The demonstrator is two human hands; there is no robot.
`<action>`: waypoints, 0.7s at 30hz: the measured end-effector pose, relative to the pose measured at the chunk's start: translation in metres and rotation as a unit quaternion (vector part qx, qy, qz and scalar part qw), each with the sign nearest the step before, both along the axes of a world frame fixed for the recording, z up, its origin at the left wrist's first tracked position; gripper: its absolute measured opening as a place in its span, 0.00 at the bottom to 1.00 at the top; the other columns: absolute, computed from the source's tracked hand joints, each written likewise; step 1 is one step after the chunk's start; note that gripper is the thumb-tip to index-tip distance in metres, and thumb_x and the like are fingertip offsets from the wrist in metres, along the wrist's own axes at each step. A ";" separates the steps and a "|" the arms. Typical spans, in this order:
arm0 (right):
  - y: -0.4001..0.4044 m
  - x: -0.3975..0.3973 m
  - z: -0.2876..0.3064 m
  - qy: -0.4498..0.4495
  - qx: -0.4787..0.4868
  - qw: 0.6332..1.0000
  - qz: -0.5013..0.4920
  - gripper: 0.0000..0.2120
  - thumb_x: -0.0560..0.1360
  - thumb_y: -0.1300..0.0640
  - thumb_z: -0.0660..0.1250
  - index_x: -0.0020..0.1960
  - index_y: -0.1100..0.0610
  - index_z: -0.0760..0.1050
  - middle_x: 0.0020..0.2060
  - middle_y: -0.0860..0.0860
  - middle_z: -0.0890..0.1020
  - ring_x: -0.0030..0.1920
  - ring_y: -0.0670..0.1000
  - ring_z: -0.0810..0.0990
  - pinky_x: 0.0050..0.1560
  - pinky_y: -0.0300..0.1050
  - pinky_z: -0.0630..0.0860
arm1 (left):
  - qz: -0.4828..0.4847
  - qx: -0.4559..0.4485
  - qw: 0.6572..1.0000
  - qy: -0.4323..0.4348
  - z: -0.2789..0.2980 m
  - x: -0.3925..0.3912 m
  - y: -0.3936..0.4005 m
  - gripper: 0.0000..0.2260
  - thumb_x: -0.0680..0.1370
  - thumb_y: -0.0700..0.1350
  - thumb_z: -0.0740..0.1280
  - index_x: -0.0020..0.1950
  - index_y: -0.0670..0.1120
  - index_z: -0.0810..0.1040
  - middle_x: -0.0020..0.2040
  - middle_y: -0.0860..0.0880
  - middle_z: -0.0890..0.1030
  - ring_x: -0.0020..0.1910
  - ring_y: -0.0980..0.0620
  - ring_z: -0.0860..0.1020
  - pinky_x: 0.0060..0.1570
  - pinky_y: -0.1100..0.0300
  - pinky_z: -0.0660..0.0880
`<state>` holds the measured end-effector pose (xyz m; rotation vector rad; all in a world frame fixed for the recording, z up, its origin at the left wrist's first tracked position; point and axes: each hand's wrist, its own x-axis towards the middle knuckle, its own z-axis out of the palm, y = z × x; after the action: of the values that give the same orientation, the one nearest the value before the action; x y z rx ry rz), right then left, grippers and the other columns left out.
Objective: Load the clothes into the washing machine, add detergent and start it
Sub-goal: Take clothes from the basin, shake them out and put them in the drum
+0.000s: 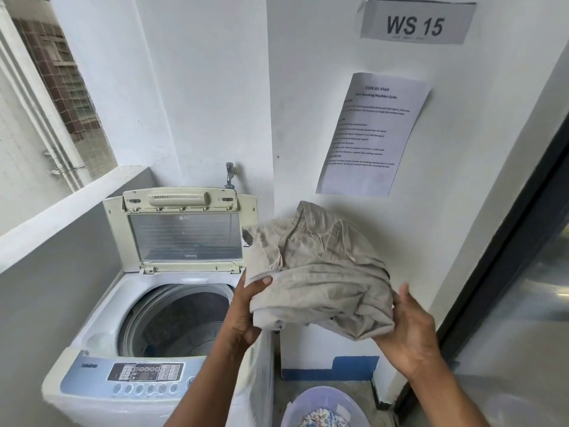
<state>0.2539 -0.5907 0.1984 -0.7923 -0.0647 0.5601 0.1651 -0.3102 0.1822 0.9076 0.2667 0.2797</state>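
While you look down past your forearms, the nearest thing is a pale purple basin (323,405) on the floor at the near right, with a flowered cloth (323,419) lying in it. Just left of it stands the washing machine (129,334), its blue-grey control panel (144,375) along the near edge, rows of small buttons across it. Above the basin, you hold a crumpled beige garment (317,272) in both hands, up in the air to the right of the machine's opening and not yet over it. Your left hand (246,309) grips the garment's left edge, thumb curled over the top of the cloth and fingers underneath. Your right hand (409,328) supports the bundle's lower right side from below; its fingers reach up against the fabric, mostly straight, and the cloth hides how far they wrap.

Beyond the panel, the round drum (178,318) lies open and dark inside. Farther back, the lid (184,232) stands folded up against the wall, its clear window facing you. A tap (229,174) juts from the wall just behind the lid. On the far right wall hangs a printed instruction sheet (369,134), and higher up a sign (415,23) reading WS 15.
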 end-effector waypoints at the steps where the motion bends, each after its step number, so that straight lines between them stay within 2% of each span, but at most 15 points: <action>1: 0.002 0.002 0.004 0.009 -0.008 1.000 -0.002 0.44 0.67 0.36 0.78 0.74 0.61 0.72 0.67 0.65 0.80 0.68 0.67 0.78 0.71 0.69 0.70 | 0.005 0.020 1.000 -0.005 -0.001 -0.002 0.007 0.35 0.68 0.42 0.78 0.74 0.43 0.74 0.70 0.33 0.78 0.65 0.31 0.78 0.64 0.34 0.76; 3: 0.013 0.006 0.007 0.031 -0.055 0.998 -0.023 0.34 0.74 0.33 0.68 0.67 0.59 0.78 0.62 0.63 0.84 0.61 0.65 0.84 0.61 0.69 0.79 | 0.013 0.047 0.999 0.001 0.000 -0.009 0.017 0.34 0.66 0.41 0.77 0.73 0.45 0.75 0.71 0.33 0.77 0.68 0.30 0.76 0.69 0.32 0.70; 5: 0.034 0.003 0.006 0.019 -0.060 0.998 -0.025 0.28 0.75 0.35 0.68 0.61 0.57 0.83 0.59 0.62 0.85 0.58 0.64 0.85 0.56 0.69 0.81 | 0.022 0.052 0.998 -0.002 0.000 -0.017 0.026 0.34 0.66 0.41 0.76 0.72 0.45 0.76 0.71 0.33 0.76 0.66 0.31 0.77 0.68 0.33 0.71; 8: 0.072 -0.003 -0.009 -0.018 -0.093 0.993 -0.067 0.33 0.67 0.41 0.81 0.66 0.55 0.77 0.64 0.59 0.83 0.63 0.64 0.83 0.59 0.72 0.78 | 0.035 0.060 0.998 0.002 -0.001 -0.030 0.043 0.32 0.70 0.43 0.76 0.74 0.44 0.74 0.72 0.31 0.74 0.69 0.28 0.74 0.71 0.26 0.66; 11: 0.111 -0.012 -0.026 -0.057 -0.126 0.988 -0.069 0.25 0.72 0.52 0.79 0.66 0.54 0.76 0.62 0.57 0.85 0.63 0.63 0.83 0.61 0.70 0.79 | 0.046 0.077 0.996 0.021 -0.001 -0.048 0.071 0.32 0.72 0.45 0.76 0.75 0.45 0.73 0.71 0.32 0.76 0.68 0.30 0.76 0.69 0.30 0.71; 14: 0.149 -0.022 -0.037 -0.075 -0.134 0.986 -0.060 0.19 0.75 0.56 0.76 0.65 0.54 0.78 0.60 0.56 0.86 0.62 0.60 0.84 0.62 0.65 0.80 | 0.077 0.104 0.990 0.057 -0.005 -0.063 0.101 0.33 0.70 0.47 0.78 0.75 0.46 0.73 0.70 0.35 0.78 0.66 0.33 0.79 0.65 0.38 0.76; 18: 0.205 -0.040 -0.049 -0.097 -0.164 0.981 -0.039 0.26 0.71 0.51 0.80 0.66 0.54 0.78 0.60 0.55 0.86 0.62 0.59 0.84 0.64 0.67 0.79 | 0.134 0.131 0.979 0.084 -0.015 -0.079 0.142 0.34 0.68 0.50 0.78 0.72 0.46 0.75 0.67 0.37 0.82 0.65 0.35 0.80 0.65 0.38 0.77; 21: 0.251 -0.056 -0.057 -0.128 -0.213 0.968 -0.028 0.33 0.64 0.42 0.80 0.66 0.51 0.79 0.59 0.53 0.86 0.61 0.55 0.84 0.64 0.59 0.80 | 0.161 0.139 0.974 0.080 -0.027 -0.090 0.184 0.30 0.71 0.50 0.77 0.71 0.47 0.76 0.65 0.41 0.84 0.64 0.38 0.82 0.66 0.40 0.77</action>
<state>0.1983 -0.3395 0.1409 -1.2804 -0.1618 0.4184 0.0755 -0.1258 0.1547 1.1667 0.5353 0.5549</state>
